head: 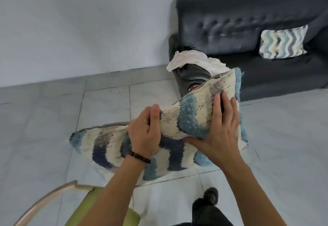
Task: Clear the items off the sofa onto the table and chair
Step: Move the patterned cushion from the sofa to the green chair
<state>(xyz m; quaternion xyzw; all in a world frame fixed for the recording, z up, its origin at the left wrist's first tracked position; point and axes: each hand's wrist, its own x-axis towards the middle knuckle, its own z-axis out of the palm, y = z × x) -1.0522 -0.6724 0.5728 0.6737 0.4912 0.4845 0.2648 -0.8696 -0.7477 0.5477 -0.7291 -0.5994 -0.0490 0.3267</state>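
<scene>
You hold the cushion (186, 119) in the air over the tiled floor (44, 119), between the chair (99, 199) and the sofa (248, 21). Its long axis runs from lower left to upper right, the far corner pointing at the sofa. Your left hand (143, 135) grips its bunched upper edge, fingers curled round it. Your right hand (221, 131) clamps the raised end, fingers spread on top and thumb beneath. A white cloth (191, 58) lies over the sofa's arm; a second cushion (282, 42) leans against its backrest.
</scene>
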